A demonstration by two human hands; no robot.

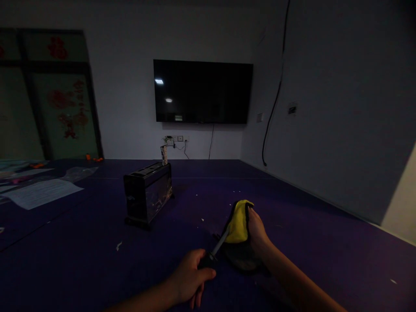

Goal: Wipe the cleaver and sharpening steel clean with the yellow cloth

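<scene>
My left hand [191, 277] is closed round the dark handle of a knife [218, 248], whose pale blade runs up and to the right into a yellow and dark cloth [238, 223]. My right hand [256, 232] grips that cloth, folded round the blade's far end, just above the purple surface [325, 260]. The tip of the blade is hidden inside the cloth.
A black toaster [147, 193] stands on the purple surface to the left, beyond my hands. Papers [42, 193] and plastic lie at the far left. A dark wall-mounted TV [203, 92] hangs ahead. Small white crumbs dot the surface.
</scene>
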